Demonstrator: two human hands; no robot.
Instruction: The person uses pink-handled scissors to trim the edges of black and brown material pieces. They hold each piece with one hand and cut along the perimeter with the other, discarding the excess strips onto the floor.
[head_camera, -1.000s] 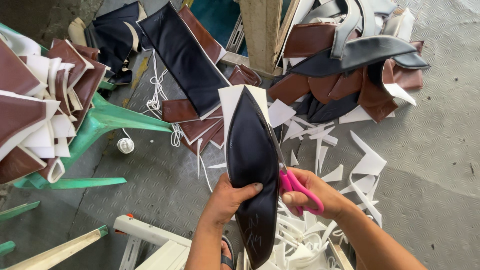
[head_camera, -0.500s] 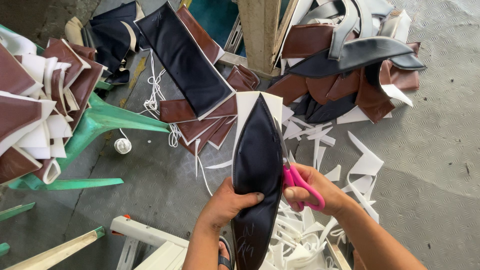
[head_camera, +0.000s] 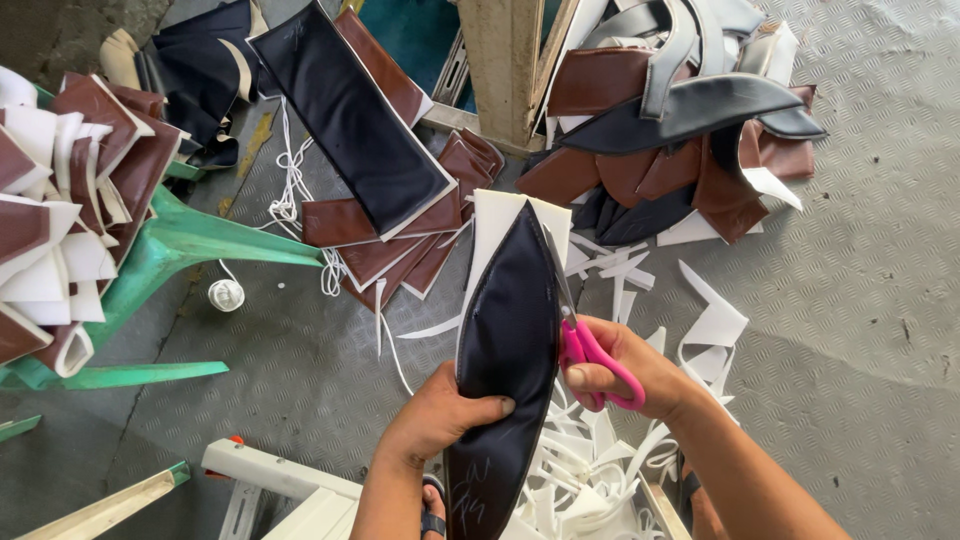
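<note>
My left hand (head_camera: 440, 415) grips a dark navy leaf-shaped leather piece (head_camera: 510, 330) backed with white foam (head_camera: 490, 215), held upright in front of me. My right hand (head_camera: 625, 370) holds pink-handled scissors (head_camera: 585, 350). Their blades run up along the right edge of the dark piece, where the white foam sticks out. A heap of white foam offcuts (head_camera: 590, 470) lies on the floor under my hands.
A pile of brown and dark cut pieces (head_camera: 680, 130) lies at the back right by a wooden post (head_camera: 500, 60). A long navy panel (head_camera: 350, 115) rests on brown pieces. A green plastic chair (head_camera: 170, 250) at left carries stacked brown pieces (head_camera: 70, 200). White cord (head_camera: 290, 190) trails on the floor.
The dark piece has shifted right and tilted more upright. The scissors have advanced up along its right edge, and the white foam showing on that side has narrowed.
</note>
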